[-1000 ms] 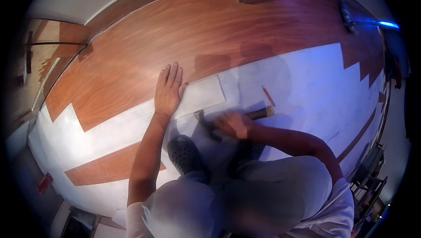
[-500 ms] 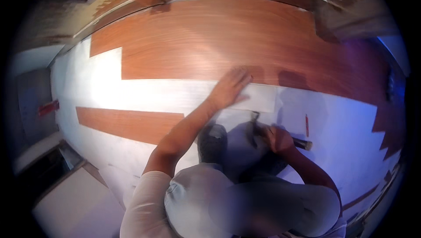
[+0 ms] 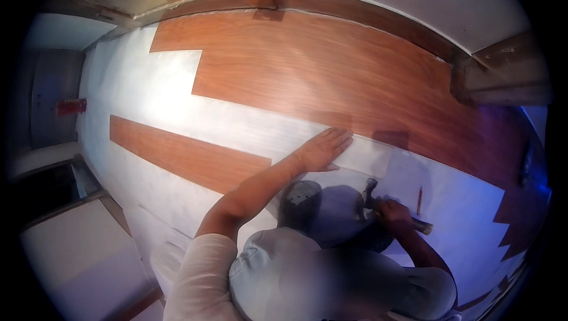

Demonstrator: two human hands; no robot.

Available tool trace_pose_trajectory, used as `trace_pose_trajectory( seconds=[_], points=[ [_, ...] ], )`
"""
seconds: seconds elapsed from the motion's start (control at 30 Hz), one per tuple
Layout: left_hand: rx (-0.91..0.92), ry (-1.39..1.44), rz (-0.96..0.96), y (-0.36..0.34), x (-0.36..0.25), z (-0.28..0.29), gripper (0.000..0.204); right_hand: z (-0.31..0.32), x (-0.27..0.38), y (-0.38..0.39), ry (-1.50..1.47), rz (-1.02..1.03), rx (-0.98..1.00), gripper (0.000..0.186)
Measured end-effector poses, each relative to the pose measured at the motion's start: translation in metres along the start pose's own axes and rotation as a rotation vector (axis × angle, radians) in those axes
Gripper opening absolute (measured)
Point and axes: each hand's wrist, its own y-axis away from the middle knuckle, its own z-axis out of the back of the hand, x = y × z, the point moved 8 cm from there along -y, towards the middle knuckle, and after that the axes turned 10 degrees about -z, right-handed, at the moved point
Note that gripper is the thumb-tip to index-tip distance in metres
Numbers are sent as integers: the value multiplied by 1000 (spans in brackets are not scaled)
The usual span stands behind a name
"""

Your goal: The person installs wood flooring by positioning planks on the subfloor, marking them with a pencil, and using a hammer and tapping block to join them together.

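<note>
Right hand (image 3: 395, 214) is curled round a hammer (image 3: 375, 204); left hand (image 3: 322, 149) (flat, holding nothing) lies on a pale board (image 3: 370, 160)

Pale rectangular piece (image 3: 371, 158), flat, partly covered, dark-headed hammer (image 3: 368, 199), gripped by handle, slantwise, head near the piece.

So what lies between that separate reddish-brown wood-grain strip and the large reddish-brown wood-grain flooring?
In the head view, only a bare white floor surface lies between the reddish-brown wood-grain strip and the large reddish-brown wood-grain flooring.
</note>
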Motion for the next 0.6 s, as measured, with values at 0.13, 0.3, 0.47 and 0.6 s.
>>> trace_pose_trajectory(
  seconds=[0.13,0.3,0.47,0.6],
  points=[
    [18,-20,47,25,21,6,96,3,-10,2,92,-37,115,38],
    [10,-7,154,83,43,53,95,8,1,-6,140,50,179,41],
    [-81,-13,223,88,50,61,97,5,25,-19,135,114,202,37],
    [-42,-66,279,88,43,56,104,3,51,-27,123,147,253,38]
  ],
)
